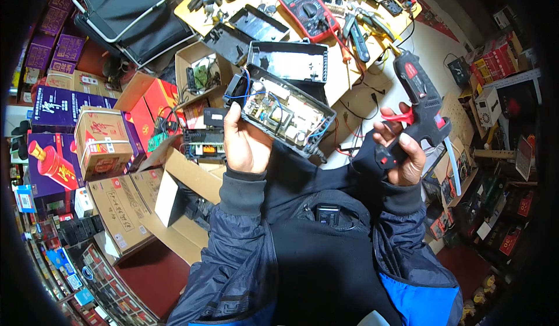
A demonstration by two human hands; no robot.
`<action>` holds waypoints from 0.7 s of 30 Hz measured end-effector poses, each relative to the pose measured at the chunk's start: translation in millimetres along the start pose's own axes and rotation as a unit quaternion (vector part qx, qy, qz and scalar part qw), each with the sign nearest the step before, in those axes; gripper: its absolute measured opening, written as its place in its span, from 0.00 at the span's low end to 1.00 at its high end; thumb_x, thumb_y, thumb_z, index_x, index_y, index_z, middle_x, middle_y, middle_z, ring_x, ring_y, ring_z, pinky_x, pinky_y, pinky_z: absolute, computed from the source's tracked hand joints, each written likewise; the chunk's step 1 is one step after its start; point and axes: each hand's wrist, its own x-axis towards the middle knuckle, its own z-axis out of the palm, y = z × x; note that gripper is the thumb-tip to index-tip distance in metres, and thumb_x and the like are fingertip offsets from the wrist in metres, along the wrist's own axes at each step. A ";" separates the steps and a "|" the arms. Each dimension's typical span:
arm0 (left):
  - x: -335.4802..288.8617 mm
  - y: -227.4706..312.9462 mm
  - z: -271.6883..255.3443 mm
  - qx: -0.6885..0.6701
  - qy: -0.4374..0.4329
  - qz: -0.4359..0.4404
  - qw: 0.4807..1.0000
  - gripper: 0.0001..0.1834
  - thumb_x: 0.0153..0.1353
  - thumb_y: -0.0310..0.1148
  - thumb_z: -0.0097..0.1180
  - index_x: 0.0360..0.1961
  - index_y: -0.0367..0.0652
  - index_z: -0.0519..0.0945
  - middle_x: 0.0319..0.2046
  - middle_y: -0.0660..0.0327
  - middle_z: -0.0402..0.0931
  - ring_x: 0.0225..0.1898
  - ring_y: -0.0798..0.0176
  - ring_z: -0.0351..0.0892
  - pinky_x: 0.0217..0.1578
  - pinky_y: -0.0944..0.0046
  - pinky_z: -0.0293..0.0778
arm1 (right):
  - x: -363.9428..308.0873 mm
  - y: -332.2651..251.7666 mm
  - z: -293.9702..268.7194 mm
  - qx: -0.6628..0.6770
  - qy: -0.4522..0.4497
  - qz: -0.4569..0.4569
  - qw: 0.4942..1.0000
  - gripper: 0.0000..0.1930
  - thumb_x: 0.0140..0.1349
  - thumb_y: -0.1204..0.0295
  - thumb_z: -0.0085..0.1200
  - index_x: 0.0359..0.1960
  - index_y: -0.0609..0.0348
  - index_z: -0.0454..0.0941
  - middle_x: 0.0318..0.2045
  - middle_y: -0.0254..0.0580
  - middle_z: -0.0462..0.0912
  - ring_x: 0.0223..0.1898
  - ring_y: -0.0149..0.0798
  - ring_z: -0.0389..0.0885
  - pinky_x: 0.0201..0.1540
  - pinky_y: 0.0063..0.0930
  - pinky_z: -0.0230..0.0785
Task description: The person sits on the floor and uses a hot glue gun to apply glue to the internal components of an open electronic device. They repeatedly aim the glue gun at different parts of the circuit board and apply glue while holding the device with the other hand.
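Observation:
My left hand (249, 145) grips the near left side of an open black plastic case (329, 116), tilted over my lap. Inside sits a circuit board (279, 113) with coils, capacitors and blue wires. To the right, my right hand (404, 151) is wrapped round the handle of a black and red hot glue gun (416, 87), fingers by its red trigger. A pale glue stick (453, 166) sticks out of its lower end. The gun's nose points up toward the table, apart from the case. Just beyond the case, an empty black case half (288, 61) rests at the table's edge.
On the yellow table (192, 6) lie a red multimeter (308, 9), a screwdriver (347, 55), pliers (372, 20), black covers (259, 22) and loose parts. Cardboard boxes (105, 142) crowd the left, with a folding chair (125, 14) behind. Shelves (512, 174) of gear stand right.

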 end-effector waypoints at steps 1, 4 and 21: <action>-4.1 0.1 -0.3 0.010 0.010 -0.004 1.000 0.24 0.78 0.45 0.48 0.66 0.42 0.75 0.60 0.55 0.82 0.62 0.52 0.80 0.67 0.46 0.71 | -0.3 3.5 7.0 -0.022 0.005 -0.004 1.000 0.37 0.60 0.74 0.57 0.75 0.60 0.63 0.67 0.63 0.74 0.64 0.61 0.80 0.64 0.49 0.76; -16.7 -2.2 -0.3 0.021 0.027 -0.020 0.999 0.23 0.78 0.44 0.49 0.66 0.43 0.74 0.59 0.57 0.82 0.60 0.53 0.81 0.66 0.46 0.73 | -1.0 16.7 27.5 -0.074 0.000 0.005 0.997 0.37 0.61 0.75 0.57 0.74 0.61 0.61 0.69 0.66 0.72 0.69 0.66 0.74 0.67 0.51 0.73; -36.6 -11.4 14.3 0.057 0.003 -0.033 0.998 0.28 0.81 0.48 0.47 0.71 0.40 0.69 0.67 0.53 0.75 0.67 0.51 0.75 0.71 0.43 0.67 | -5.1 46.2 64.6 -0.202 0.005 0.092 0.975 0.40 0.54 0.81 0.65 0.72 0.67 0.66 0.60 0.53 0.84 0.56 0.44 0.86 0.62 0.38 0.79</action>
